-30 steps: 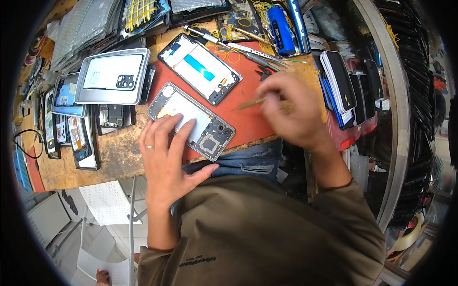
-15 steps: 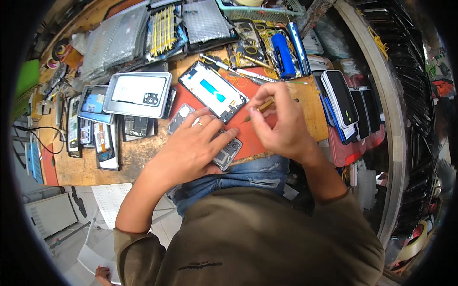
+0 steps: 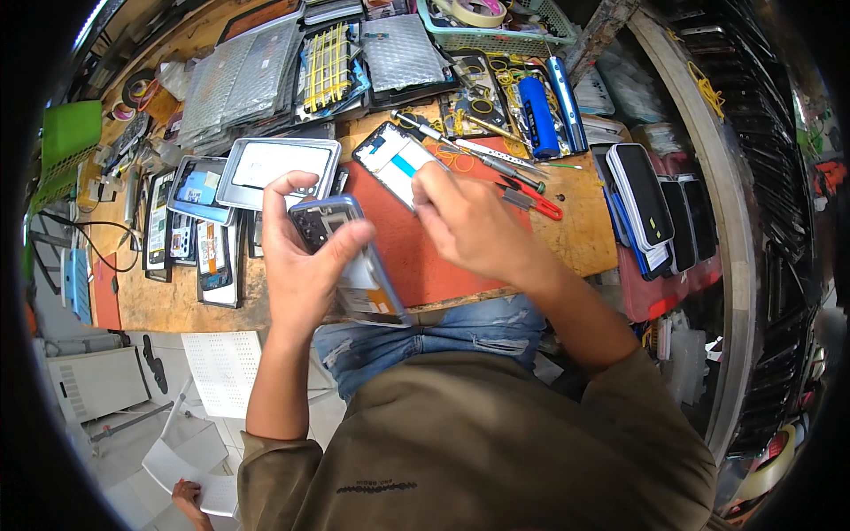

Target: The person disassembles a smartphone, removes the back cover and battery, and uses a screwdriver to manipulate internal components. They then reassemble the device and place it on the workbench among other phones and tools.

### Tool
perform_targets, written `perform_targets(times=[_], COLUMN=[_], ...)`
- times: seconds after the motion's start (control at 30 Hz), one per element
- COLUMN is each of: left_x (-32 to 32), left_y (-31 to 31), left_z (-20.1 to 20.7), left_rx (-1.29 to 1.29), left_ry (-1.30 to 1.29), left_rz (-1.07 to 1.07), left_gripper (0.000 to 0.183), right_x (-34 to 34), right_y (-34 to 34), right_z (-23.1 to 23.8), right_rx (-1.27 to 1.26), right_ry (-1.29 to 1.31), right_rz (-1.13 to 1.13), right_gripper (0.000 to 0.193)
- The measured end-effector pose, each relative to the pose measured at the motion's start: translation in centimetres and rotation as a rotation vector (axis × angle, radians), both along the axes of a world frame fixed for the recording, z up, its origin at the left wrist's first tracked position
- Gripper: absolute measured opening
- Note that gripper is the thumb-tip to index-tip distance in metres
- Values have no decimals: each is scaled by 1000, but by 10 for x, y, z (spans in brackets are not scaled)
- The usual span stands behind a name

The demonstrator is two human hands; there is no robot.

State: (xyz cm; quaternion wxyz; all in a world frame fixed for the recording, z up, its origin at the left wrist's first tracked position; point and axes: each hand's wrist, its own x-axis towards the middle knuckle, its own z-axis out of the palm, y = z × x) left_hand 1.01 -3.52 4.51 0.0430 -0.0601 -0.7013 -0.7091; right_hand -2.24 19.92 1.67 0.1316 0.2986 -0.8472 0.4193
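Note:
My left hand (image 3: 301,265) grips an opened smartphone (image 3: 382,292) by its sides, tilted up above the bench's front edge. Its blue-purple rim, dark inner parts and an orange patch low down show. My right hand (image 3: 474,217) is closed, fingertips pressed together over the near end of a phone screen frame (image 3: 382,149). Whatever those fingers pinch, if anything, is hidden. The screen frame, white with a blue strip inside a black border, lies on the red mat (image 3: 443,279). Right of that hand rests a red-handled tool (image 3: 547,208) with a flat dark blade.
Left of the smartphone, a grey tray (image 3: 332,150) holds a white phone back, near several opened phones. Screwdrivers (image 3: 500,165), a blue cylinder (image 3: 537,115) and bubble-wrapped packs (image 3: 243,80) lie behind. Stacked phones (image 3: 642,195) stand at right. Another person's hand (image 3: 188,496) shows at lower left.
My left hand has risen from a grey phone part on the mat and now holds the opened smartphone. My right hand has moved left; the slim tool it held no longer shows there.

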Motion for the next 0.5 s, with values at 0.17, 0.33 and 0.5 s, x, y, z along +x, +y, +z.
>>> perform_targets(times=[0.17,0.33,0.5], left_x=[22,25,18], left_y=[10,21,14], left_z=[-25,-45,-38], left_rx=[234,310,-164], left_ry=[-302,-414,-252], left_rz=[69,75,12], left_gripper=[45,46,42], right_x=[-5,17,26], right_y=[29,42,53], right_z=[5,6,11], right_rx=[72,-164,134], right_ry=[69,-27,29], right_rz=[-102,-186,-149], right_gripper=[18,18,15])
